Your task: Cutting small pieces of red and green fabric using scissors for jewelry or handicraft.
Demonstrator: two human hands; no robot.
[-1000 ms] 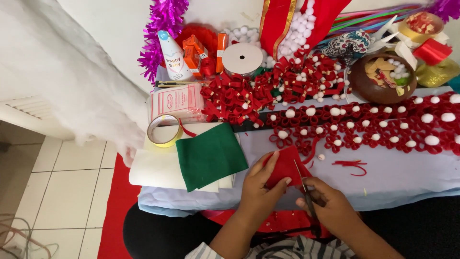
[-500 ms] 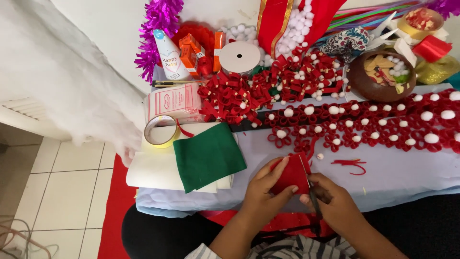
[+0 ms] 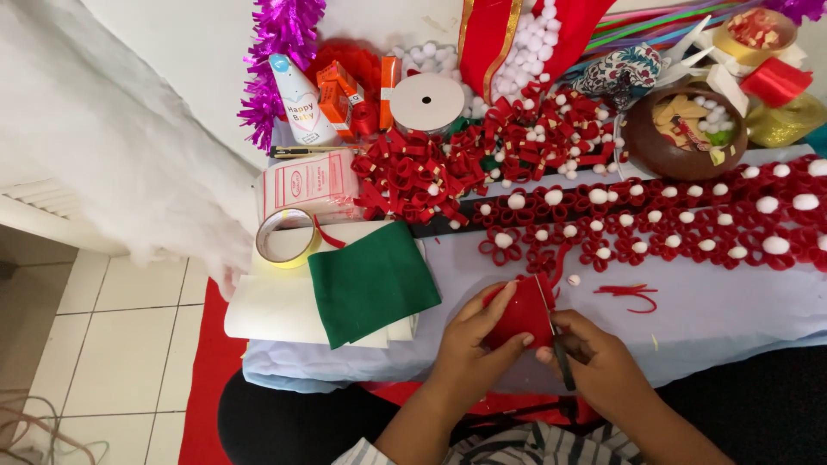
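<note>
My left hand [image 3: 472, 343] pinches a small piece of red felt [image 3: 522, 313] over the pale blue table cover [image 3: 715, 319]. My right hand [image 3: 596, 362] holds dark-handled scissors [image 3: 562, 357], whose blades meet the felt's right edge. Thin red felt scraps [image 3: 626, 295] lie just right of the felt. A folded green felt sheet [image 3: 370, 281] rests to the left on white sheets [image 3: 276, 310].
Rows of red loop flowers with white pompoms [image 3: 672, 220] cross the table behind my hands. Farther back are a heap of red loops [image 3: 422, 176], a white ribbon spool [image 3: 426, 103], a tape roll [image 3: 287, 237], a brown bowl [image 3: 680, 129], purple tinsel [image 3: 280, 52] and white fluffy stuffing [image 3: 112, 146].
The red felt has turned a little in my left hand, and the scissors have shifted along its right edge. Everything else on the table stays put.
</note>
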